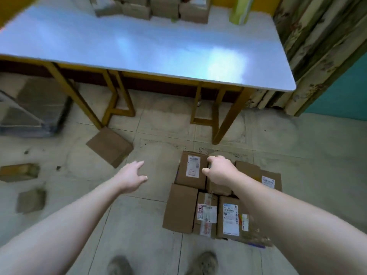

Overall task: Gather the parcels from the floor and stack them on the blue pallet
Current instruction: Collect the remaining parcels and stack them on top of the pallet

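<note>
While our right hand [218,172] curls at the labelled parcel [191,169] on the stack [179,207], grip unclear, left hand [132,176] hangs open; we should square it before fetching floor parcels [110,146].

A glossy white table [151,46] on yellow legs [228,116] stands over pale floor tiles [162,120].

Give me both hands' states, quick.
Left hand: open, holding nothing.
Right hand: fingers curled over the parcels; whether it grips one cannot be told.
</note>
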The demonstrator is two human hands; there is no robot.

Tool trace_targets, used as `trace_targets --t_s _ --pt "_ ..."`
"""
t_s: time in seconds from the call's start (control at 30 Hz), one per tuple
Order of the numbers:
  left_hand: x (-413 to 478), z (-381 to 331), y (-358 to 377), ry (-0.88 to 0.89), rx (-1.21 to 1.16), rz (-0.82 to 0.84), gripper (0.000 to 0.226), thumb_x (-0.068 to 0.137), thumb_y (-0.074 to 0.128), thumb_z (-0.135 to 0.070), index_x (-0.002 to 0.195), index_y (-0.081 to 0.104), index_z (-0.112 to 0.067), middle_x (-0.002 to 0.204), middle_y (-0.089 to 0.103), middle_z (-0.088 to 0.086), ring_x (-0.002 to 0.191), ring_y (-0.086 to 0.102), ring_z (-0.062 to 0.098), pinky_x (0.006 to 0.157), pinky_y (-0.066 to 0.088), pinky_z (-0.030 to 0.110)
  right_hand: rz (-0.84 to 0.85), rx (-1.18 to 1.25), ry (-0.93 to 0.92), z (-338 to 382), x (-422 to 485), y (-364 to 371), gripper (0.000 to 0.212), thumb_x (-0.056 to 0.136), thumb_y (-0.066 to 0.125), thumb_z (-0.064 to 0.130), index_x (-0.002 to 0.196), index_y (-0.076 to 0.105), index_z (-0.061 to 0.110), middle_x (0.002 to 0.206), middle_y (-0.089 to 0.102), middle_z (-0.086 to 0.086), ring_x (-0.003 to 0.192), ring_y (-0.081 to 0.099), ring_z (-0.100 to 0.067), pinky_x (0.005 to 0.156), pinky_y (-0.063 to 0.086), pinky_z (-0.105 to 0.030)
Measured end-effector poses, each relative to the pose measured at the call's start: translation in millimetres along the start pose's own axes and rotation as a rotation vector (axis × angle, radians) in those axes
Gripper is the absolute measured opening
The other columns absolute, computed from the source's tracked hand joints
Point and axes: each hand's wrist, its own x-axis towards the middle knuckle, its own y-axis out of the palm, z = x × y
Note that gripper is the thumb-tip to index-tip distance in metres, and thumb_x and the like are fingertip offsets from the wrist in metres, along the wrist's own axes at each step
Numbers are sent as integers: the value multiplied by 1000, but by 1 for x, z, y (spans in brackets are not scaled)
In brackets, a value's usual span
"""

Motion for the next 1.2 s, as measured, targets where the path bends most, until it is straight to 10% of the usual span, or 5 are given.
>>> trace_targets --t_s 0.63,0.87,1.2 --pt "-252 347 -236 -262 -282 -366 66 91 58 -33 147 29 -16 152 30 9 137 33 25 108 28 30 3 -204 -486 426 -157 16 52 92 55 42 138 44 20 131 52 -5 110 56 -22 80 50 -27" --pt "-284 433 -292 -329 -336 -459 64 92 57 -32 147 28 -17 153 27 10 137 32 26 107 28 32 28 -287 -636 564 -153 17 50 92 57 38 136 48 16 132 54 -5 117 54 -24 94 50 -35" --pt "-307 559 -374 -462 -451 -614 65 92 57 -33 148 26 -20 155 24 7 139 29 26 109 27 37 12 -452 -824 756 -149 27 31 89 55 33 109 61 11 100 62 -7 95 59 -24 76 46 -32"
